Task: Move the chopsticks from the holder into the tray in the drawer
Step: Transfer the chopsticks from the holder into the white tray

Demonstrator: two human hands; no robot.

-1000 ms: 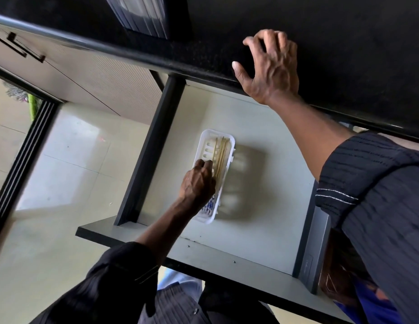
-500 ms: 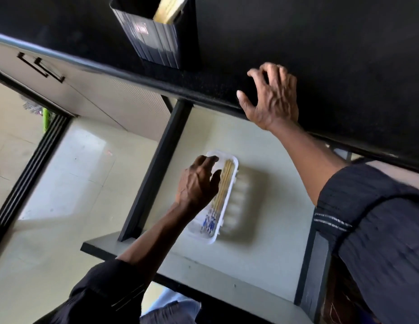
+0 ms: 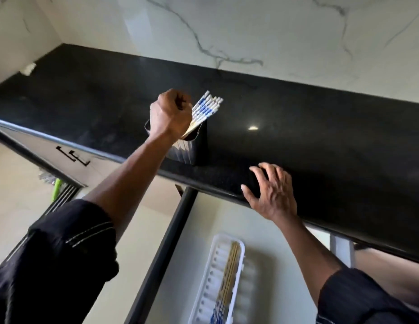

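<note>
Over the holder (image 3: 189, 146), left hand (image 3: 170, 115) fingers clench chopsticks (image 3: 207, 107); right hand (image 3: 273, 191) splayed.

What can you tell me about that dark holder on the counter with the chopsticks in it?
The holder is a small dark box-like container, glossy with pale vertical streaks on its front wall, open at the top. It stands upright on the black countertop near the front edge. A bundle of chopsticks with white and blue ends leans out of it to the right. The left hand is closed in a fist at its mouth, covering part of the rim.
</note>
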